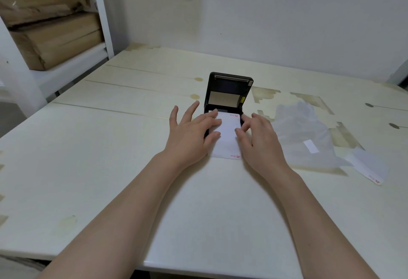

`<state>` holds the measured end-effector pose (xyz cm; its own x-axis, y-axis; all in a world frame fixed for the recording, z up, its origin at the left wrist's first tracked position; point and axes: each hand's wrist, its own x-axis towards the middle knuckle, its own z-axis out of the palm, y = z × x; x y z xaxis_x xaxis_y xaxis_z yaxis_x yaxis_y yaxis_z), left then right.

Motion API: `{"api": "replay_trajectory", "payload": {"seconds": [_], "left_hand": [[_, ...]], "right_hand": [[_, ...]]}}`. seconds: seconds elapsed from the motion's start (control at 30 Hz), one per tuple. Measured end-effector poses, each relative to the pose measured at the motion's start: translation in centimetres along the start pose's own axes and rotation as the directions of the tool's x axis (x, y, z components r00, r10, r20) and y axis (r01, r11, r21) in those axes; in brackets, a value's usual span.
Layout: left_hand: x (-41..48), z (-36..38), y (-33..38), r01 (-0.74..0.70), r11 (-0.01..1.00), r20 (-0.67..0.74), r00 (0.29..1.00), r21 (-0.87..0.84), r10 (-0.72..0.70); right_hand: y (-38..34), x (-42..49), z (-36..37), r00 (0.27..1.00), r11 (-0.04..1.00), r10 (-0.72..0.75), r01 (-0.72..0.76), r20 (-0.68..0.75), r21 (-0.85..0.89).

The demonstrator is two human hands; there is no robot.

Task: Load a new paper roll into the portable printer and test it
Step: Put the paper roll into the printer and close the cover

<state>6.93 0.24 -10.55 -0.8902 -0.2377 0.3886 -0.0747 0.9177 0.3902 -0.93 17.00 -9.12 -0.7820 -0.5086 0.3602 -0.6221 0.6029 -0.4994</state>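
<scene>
A black portable printer stands in the middle of the white table with its lid raised upright. White label paper with small red print comes out of the open compartment and lies flat toward me. My left hand rests on the printer's left side, fingers spread, with fingertips on the paper's left edge. My right hand touches the paper's right edge and the printer's right side. The printer's base is mostly hidden under the paper and both hands.
A crumpled clear plastic wrapper lies to the right, with a loose white label strip past it. A white shelf with cardboard boxes stands at the back left. The tabletop shows peeled, stained patches. A white wall runs behind.
</scene>
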Motion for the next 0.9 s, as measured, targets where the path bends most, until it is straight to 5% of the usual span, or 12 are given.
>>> {"api": "replay_trajectory", "payload": {"seconds": [0.13,0.33,0.6,0.9], "left_hand": [[0.1,0.0,-0.2,0.005,1.000,0.006,1.000,-0.008,-0.005],[0.3,-0.2,-0.1,0.024,0.998,0.001,1.000,-0.064,-0.024],[0.4,-0.3,0.2,0.078,0.996,-0.192,0.978,-0.048,-0.086],[0.2,-1.0,-0.5,-0.034,0.997,-0.176,0.983,0.066,0.045]], "right_hand": [[0.1,1.5,-0.8,0.979,0.977,0.131,-0.101,-0.157,0.186],[-1.8,6.1,-3.0,0.987,0.834,0.158,-0.119,-0.027,0.539],[-1.3,5.2,-1.9,0.996,0.877,0.067,-0.028,-0.066,0.479],[0.9,2.1,0.5,0.989,0.969,-0.110,0.129,-0.099,0.212]]}}
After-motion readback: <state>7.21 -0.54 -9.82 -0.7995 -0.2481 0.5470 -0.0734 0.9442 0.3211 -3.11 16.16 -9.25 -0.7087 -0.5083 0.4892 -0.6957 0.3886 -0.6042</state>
